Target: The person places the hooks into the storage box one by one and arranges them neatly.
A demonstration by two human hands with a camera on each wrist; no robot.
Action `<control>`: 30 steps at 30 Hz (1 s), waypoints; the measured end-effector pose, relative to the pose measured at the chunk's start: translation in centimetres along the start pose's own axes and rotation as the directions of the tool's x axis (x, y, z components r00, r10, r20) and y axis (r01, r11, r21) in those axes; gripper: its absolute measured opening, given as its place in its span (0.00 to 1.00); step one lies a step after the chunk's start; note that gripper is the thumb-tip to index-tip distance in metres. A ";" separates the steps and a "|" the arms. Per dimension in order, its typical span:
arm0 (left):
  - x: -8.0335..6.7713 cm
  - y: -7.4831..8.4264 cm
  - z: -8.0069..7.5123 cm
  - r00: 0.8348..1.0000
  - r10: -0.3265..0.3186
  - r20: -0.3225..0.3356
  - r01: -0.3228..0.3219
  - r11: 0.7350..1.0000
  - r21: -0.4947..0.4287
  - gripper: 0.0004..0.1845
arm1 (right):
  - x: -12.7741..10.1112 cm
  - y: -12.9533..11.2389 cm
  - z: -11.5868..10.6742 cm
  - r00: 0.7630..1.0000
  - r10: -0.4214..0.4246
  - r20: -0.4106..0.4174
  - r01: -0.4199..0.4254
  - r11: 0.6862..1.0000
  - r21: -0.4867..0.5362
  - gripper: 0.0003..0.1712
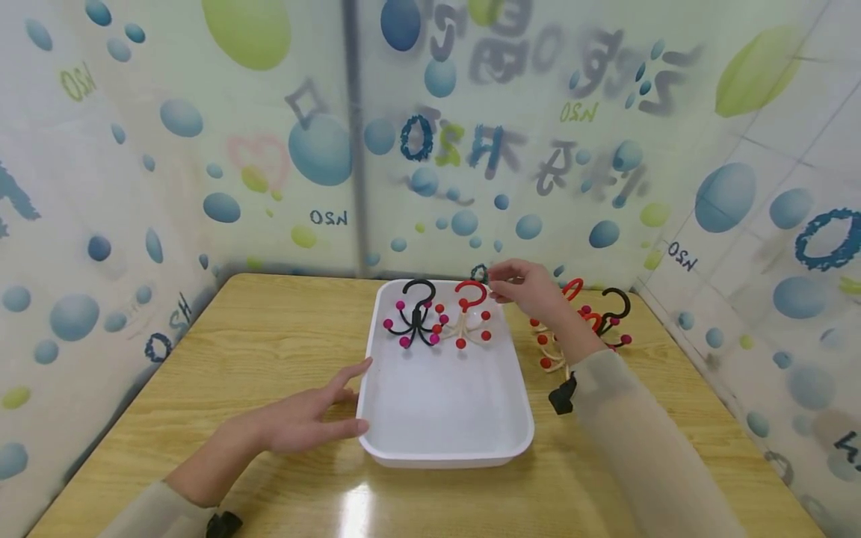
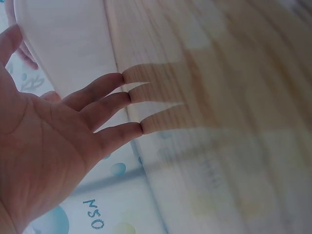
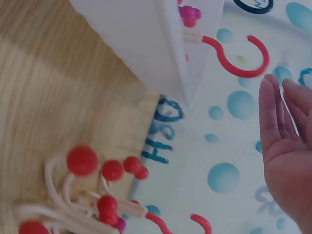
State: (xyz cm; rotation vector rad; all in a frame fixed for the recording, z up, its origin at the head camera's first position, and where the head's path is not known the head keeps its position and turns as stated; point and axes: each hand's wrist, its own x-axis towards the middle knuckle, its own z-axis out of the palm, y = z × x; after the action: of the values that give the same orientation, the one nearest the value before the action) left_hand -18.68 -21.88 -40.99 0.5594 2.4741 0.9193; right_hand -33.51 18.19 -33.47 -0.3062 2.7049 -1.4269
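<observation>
A white plastic tray [image 1: 444,411] lies on the table. At its far end stand two octopus-shaped hanging hooks: a black one [image 1: 416,320] with pink ball tips, and a cream one [image 1: 463,323] with a red hook and red balls. My left hand [image 1: 303,422] touches the tray's left rim with spread fingers; the left wrist view shows its bare palm. Just right of the red hook, above the tray's far right corner, hovers my right hand [image 1: 528,290]. In the right wrist view that hand [image 3: 287,151] is apart from the red hook [image 3: 243,73], its fingers fairly straight and holding nothing.
Right of the tray more octopus hooks stand in a cluster, among them a black one [image 1: 608,325] and cream ones [image 1: 551,351] with red balls, partly hidden by my right arm. The wooden table [image 1: 269,336] meets a wall [image 1: 282,239] covered with printed bubbles.
</observation>
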 end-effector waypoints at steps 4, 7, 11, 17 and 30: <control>0.0 0.0 0.0 1.000 0.027 -0.009 -0.027 0.999 0.017 0.50 | -1.6 -0.5 -2.2 0.999 -0.030 -0.034 0.028 0.998 -0.057 0.21; 0.0 0.0 0.0 1.000 0.023 -0.007 -0.023 1.000 0.019 0.50 | -3.0 -0.7 -4.2 0.997 -0.053 -0.050 0.048 0.994 -0.101 0.21; 0.1 0.0 0.0 1.000 0.009 0.001 -0.009 1.000 0.010 0.51 | -4.7 -0.3 -6.6 0.996 -0.063 -0.062 0.053 0.987 -0.151 0.22; 0.2 0.0 0.0 1.000 0.010 0.006 -0.010 1.000 0.013 0.50 | -7.0 1.5 -9.6 0.998 -0.026 -0.061 0.013 0.978 -0.206 0.25; 0.2 0.3 0.0 1.000 -0.009 0.011 0.009 1.000 0.005 0.50 | -9.1 9.0 -12.2 0.999 0.048 0.007 -0.046 0.981 -0.189 0.29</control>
State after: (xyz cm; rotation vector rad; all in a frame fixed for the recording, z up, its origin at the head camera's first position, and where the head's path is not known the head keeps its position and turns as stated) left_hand -18.79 -21.60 -40.83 0.5532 2.4675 0.9043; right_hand -27.79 34.87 -34.26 -0.2578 2.8222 -1.1546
